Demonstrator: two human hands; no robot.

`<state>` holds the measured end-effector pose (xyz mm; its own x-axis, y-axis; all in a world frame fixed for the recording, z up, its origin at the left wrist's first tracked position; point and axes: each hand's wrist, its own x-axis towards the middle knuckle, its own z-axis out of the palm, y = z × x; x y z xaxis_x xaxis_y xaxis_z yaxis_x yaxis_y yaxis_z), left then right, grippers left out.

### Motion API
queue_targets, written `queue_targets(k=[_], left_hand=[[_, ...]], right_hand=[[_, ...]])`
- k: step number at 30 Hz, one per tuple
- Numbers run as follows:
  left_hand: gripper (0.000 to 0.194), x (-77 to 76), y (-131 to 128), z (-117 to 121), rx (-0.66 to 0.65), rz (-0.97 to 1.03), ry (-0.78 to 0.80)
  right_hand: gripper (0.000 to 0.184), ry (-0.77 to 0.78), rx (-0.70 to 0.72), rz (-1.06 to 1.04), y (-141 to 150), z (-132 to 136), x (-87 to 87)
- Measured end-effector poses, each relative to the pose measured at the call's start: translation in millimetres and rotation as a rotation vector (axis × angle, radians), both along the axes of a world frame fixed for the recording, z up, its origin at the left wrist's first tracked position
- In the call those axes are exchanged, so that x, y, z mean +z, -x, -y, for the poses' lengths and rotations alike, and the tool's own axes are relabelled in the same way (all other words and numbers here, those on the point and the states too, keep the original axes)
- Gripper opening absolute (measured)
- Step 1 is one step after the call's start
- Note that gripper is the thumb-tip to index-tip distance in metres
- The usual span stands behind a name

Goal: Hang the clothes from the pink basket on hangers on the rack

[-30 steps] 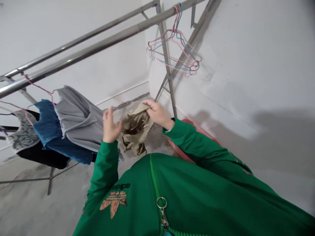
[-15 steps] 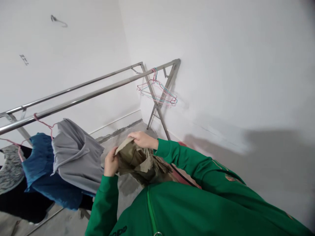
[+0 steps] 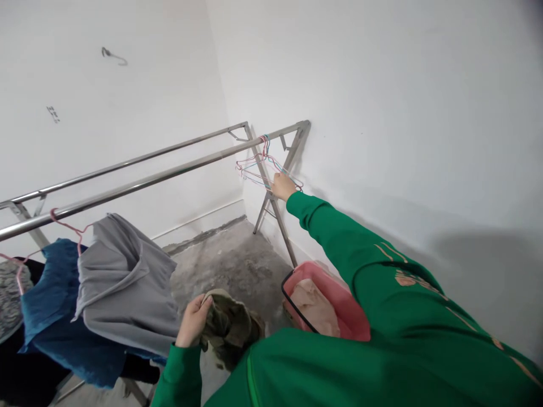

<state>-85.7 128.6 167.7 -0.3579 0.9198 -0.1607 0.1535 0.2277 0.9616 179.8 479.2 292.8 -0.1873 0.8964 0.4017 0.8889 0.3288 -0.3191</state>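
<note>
My left hand point(image 3: 194, 320) pinches the upper edge of a bunched olive-green garment point(image 3: 233, 328), which hangs in front of my body; its exact kind is not clear. Out at the far end of the drying rack, my right hand point(image 3: 283, 186) is at the lower part of several thin pink and blue clothes hangers point(image 3: 254, 165). Its fingers are curled around a hanger there, partly hidden by the back of the hand. The hangers are bunched together on the front metal rail.
A metal drying rack point(image 3: 169, 172) with two rails runs leftward from the corner. A grey garment point(image 3: 127, 271) and a blue one point(image 3: 63, 316) hang on its left. A pink basket point(image 3: 350, 311) with pale cloth stands on the concrete floor point(image 3: 229, 260). White walls meet behind.
My right hand has let go of the olive-green garment and moved up and forward to the hangers. The garment now droops from my left hand, and the pink basket has come into clearer view.
</note>
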Motion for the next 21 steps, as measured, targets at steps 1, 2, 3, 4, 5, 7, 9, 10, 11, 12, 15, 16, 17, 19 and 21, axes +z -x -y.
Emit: queue_targets(k=[1, 2, 3, 4, 5, 7, 9, 10, 11, 12, 15, 16, 17, 19, 21], left_hand=[[0.061, 2.1, -0.3, 1.6, 0.009, 0.055, 0.01], [0.061, 4.2, -0.1, 3.4, 0.022, 0.1, 0.015], [0.061, 6.4, 0.5, 5.4, 0.047, 0.126, 0.013], [0.062, 8.4, 1.4, 7.8, 0.075, 0.139, 0.01], [0.062, 10.4, 2.5, 10.5, 0.102, 0.143, 0.009], [0.063, 14.6, 4.7, 17.1, 0.151, 0.138, 0.023], [0.063, 19.5, 6.8, 24.9, 0.184, 0.136, 0.044], [0.062, 22.2, 8.0, 29.0, 0.195, 0.147, 0.052], [0.061, 25.0, 9.4, 32.9, 0.2, 0.166, 0.059], [0.06, 27.6, 11.1, 36.6, 0.202, 0.189, 0.066], [0.058, 34.1, 16.8, 43.2, 0.211, 0.237, 0.078], [0.057, 36.1, 18.4, 43.5, 0.219, 0.238, 0.081], [0.056, 38.4, 19.7, 42.8, 0.229, 0.235, 0.083], [0.057, 44.6, 20.6, 38.7, 0.258, 0.227, 0.082], [0.058, 53.4, 19.8, 31.8, 0.295, 0.216, 0.073]], right_hand=[[0.036, -0.003, -0.023, 0.007, 1.1, -8.3, -0.3], [0.037, -0.01, -0.047, 0.007, 3.0, -15.5, -1.0], [0.038, -0.025, -0.076, 0.004, 5.1, -21.8, -1.7], [0.039, -0.048, -0.107, 0.0, 6.8, -27.5, -2.4], [0.04, -0.077, -0.138, 0.001, 7.8, -32.7, -2.9], [0.039, -0.136, -0.195, 0.017, 6.5, -42.3, -3.0], [0.037, -0.168, -0.224, 0.061, 0.5, -50.3, -1.8], [0.037, -0.171, -0.21, 0.097, -3.7, -53.3, -0.8], [0.037, -0.171, -0.181, 0.139, -8.0, -55.3, 0.6], [0.037, -0.17, -0.138, 0.185, -11.9, -56.3, 2.4], [0.035, -0.19, -0.014, 0.245, -17.6, -54.7, 10.3], [0.036, -0.193, 0.001, 0.215, -17.1, -53.5, 13.8], [0.036, -0.193, 0.004, 0.166, -16.0, -52.5, 17.4], [0.038, -0.179, 0.001, 0.047, -13.7, -51.8, 23.3], [0.035, -0.163, 0.011, -0.069, -14.3, -52.3, 22.7]])
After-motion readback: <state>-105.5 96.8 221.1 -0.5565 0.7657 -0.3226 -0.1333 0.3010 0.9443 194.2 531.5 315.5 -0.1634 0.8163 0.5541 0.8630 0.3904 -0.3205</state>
